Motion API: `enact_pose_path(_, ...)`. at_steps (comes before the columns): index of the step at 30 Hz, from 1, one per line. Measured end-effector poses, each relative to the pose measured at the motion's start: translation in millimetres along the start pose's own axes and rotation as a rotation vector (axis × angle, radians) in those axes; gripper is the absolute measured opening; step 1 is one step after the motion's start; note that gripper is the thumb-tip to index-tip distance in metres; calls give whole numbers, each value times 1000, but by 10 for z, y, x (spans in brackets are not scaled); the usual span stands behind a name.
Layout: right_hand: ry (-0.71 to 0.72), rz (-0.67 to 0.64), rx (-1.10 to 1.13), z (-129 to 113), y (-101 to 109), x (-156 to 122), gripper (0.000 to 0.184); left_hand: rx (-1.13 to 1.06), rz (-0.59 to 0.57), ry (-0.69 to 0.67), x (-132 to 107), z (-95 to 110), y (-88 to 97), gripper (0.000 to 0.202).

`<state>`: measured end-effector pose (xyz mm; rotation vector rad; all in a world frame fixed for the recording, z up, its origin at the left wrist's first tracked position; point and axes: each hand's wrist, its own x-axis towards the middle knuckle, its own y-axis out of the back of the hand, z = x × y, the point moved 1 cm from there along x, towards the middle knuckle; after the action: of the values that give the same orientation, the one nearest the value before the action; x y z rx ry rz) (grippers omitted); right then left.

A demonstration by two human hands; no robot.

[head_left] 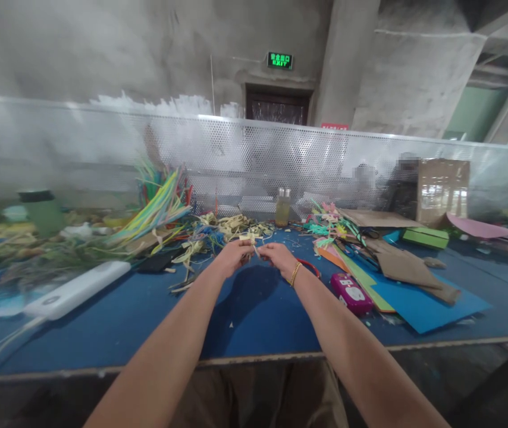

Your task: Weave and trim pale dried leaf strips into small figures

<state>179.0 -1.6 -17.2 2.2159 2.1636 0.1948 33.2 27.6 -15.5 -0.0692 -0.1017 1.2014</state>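
Both arms reach out over a blue table point(245, 321). My left hand point(232, 255) and my right hand point(277, 255) meet at the middle of the table, fingers pinched together on a small pale yellow strip piece point(254, 242) held between them. A gold bracelet point(295, 273) circles my right wrist. Just beyond the hands lies a heap of pale yellow strips point(231, 226).
A bundle of coloured strips point(160, 208) fans out at the left, near a white oblong device point(78, 289). A glass jar point(282, 207) stands at the back by a perforated metal screen point(281, 154). A pink box point(351, 293), blue and brown paper sheets point(414, 285) and a cardboard box point(442, 189) lie right.
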Motion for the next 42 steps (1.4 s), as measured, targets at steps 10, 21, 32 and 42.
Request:
enact_pose_path(10,108,31,-73,-2,16,13,18,72,4,46,-64,30,-17,25)
enact_pose_path(21,103,77,-148,18,25,38,15,162,38,70,-110,65,-53,30)
enact_pose_path(32,66,4,-52,43,17,53,16,170,-28,15,-71,11,-19,30)
enact_pose_path(42,49,-1,-43,-59,36,-21,17,204,-19,42,-96,37,-19,34)
